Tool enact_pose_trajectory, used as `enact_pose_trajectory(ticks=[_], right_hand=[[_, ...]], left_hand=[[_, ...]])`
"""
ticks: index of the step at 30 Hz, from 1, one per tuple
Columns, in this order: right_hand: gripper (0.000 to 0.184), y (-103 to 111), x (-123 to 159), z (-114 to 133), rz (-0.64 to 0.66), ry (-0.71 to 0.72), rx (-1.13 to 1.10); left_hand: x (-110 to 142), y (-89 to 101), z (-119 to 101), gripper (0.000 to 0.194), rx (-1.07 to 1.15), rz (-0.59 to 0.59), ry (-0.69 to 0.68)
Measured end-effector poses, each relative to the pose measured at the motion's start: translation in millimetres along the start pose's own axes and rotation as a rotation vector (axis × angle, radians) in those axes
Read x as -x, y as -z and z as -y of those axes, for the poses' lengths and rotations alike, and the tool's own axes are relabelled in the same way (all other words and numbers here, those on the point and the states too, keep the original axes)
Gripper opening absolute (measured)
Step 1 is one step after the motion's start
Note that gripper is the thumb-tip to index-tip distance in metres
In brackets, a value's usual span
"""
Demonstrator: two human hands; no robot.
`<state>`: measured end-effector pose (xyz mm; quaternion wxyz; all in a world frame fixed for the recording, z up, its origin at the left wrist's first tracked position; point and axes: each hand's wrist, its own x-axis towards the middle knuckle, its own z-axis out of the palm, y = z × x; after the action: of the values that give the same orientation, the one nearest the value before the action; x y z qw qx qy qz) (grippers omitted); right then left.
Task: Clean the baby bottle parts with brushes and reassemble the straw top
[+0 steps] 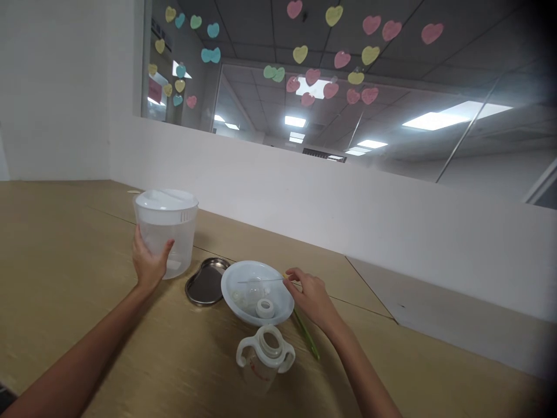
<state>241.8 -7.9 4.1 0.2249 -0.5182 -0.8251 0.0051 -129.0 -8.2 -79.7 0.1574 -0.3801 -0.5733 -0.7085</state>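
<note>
My left hand point(150, 261) is wrapped round the side of a translucent plastic jug point(164, 229) with a white lid, which is upright. In my right hand point(308, 293) a thin pale rod point(265, 281) is pinched between the fingers. It reaches left across the top of a white bowl point(278, 307). Inside the bowl are a white bottle ring point(264, 308) and several clear or whitish parts that I cannot make out well. Nearer to me stands an uncapped baby bottle point(261, 366) with two white handles. A green stick point(308, 337), partly hidden at the bowl, lies under my right hand.
A kidney-shaped metal tray point(206, 284) sits between the jug and the bowl. The wooden tabletop point(143, 360) runs back to a white wall point(261, 180) with a window above, dotted with heart-shaped paper notes. A grey surface point(456, 325) adjoins at the right.
</note>
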Motion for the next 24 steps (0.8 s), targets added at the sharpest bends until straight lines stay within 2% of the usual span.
enact_pose_trajectory(ticks=[5, 24], right_hand=[[0.029, 2.3, 0.7, 1.2, 0.006, 0.0, -0.004], [0.028, 6.4, 1.6, 4.6, 0.007, -0.014, -0.002]], left_hand=[[2.4, -0.4, -7.5, 0.086, -0.112, -0.013, 0.049], [9.8, -2.6, 0.6, 0.082, -0.077, 0.069, 0.054]])
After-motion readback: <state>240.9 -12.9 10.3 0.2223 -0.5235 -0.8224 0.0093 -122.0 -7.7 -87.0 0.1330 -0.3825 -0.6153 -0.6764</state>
